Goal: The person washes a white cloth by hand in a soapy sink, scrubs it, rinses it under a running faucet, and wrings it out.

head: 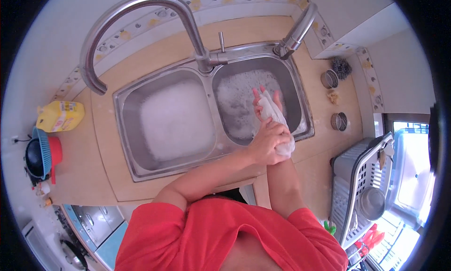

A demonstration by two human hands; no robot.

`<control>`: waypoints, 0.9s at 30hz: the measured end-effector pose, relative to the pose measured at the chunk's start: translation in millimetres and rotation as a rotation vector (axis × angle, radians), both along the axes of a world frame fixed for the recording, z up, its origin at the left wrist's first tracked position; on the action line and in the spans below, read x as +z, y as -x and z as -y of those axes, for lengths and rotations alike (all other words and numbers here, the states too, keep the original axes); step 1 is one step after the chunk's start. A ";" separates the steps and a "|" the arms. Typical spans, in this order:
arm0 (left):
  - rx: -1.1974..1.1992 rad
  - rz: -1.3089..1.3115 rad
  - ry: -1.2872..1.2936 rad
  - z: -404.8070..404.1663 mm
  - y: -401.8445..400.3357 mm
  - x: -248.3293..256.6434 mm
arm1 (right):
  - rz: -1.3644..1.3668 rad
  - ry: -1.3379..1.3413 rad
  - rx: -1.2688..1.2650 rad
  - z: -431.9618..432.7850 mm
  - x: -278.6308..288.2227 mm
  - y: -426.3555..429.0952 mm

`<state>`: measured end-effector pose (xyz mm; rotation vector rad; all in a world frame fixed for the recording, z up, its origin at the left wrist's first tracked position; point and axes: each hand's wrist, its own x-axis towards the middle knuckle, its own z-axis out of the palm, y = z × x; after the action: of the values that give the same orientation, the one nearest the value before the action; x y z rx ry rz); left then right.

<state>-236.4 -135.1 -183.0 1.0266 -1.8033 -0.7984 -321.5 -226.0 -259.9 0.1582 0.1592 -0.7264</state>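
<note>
A wet white cloth (270, 108) lies lengthwise over my right hand (267, 103) and down to its wrist. My right hand is stretched out over the right sink basin (290, 84), with its fingers apart beyond the cloth. Around the wrist and the lower part of the cloth, my left hand (271, 142) is closed, at the basin's near edge. White suds (243, 91) float on the water below. Thick white foam (178, 119) fills much of the left basin (132, 130). How far the cloth wraps under my right hand is hidden.
Between the basins rises a curved metal faucet (192, 22); a second spout (299, 27) stands at the back right. Right of the sink are two metal strainers (329, 79), a scouring pad (341, 68) and a dish rack (345, 186). A yellow jug (65, 116) stands left, near a blue basket (43, 153).
</note>
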 end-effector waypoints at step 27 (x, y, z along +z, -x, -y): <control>0.552 0.684 -0.733 114.0 -62.1 -161.5 | -2.561 1.826 0.146 30.9 -107.7 28.7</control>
<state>-174.3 -249.1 -344.5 2.3830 -1.6023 -0.8174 -350.2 -257.0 -367.6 2.6012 -1.7314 0.1989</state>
